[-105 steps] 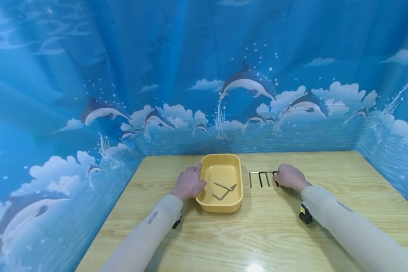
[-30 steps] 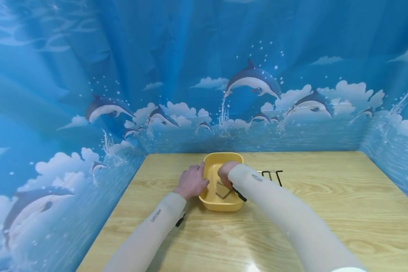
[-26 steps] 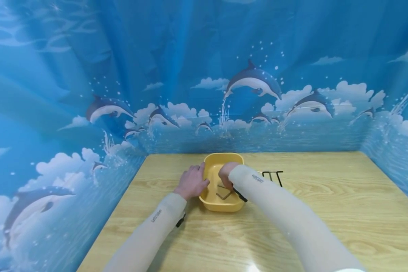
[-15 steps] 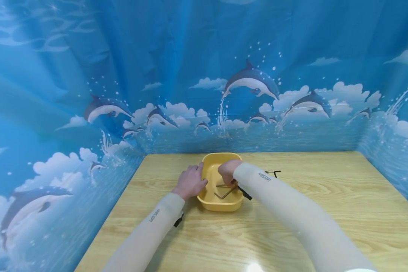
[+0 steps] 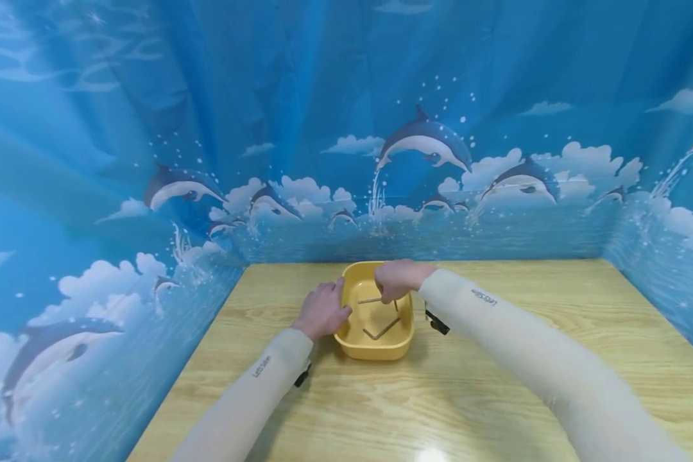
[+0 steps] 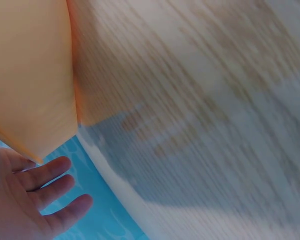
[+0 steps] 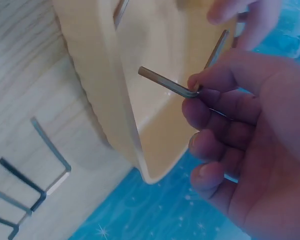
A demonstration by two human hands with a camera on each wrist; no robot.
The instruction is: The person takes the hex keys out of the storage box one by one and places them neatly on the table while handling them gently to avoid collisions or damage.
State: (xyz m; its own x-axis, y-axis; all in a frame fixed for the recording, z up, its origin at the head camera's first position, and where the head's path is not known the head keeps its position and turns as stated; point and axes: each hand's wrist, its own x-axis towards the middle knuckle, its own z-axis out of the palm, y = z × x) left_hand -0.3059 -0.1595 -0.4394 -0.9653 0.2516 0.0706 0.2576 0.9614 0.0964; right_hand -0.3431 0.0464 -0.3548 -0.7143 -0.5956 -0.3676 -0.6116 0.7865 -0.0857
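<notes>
My right hand (image 5: 401,280) pinches an L-shaped hex key (image 7: 165,81) between thumb and fingertips, above the yellow plastic bin (image 5: 375,354). The held key's long arm (image 5: 369,300) points left in the head view. Another hex key (image 5: 381,330) lies on the bin floor near its front. My left hand (image 5: 322,309) rests against the bin's left rim. In the left wrist view, its fingers (image 6: 52,187) are spread and fairly straight beside the bin's outer wall; the thumb is hidden there.
Several hex keys (image 7: 52,145) lie in a row on the wooden table (image 5: 346,410) right of the bin; my right arm hides them in the head view. A blue dolphin-print curtain (image 5: 323,128) encloses the table's back and sides.
My right hand has gone from the row of hex keys into the bin, then risen with a hex key pinched. That key now sits apart from the other one. My left hand stays at the rim.
</notes>
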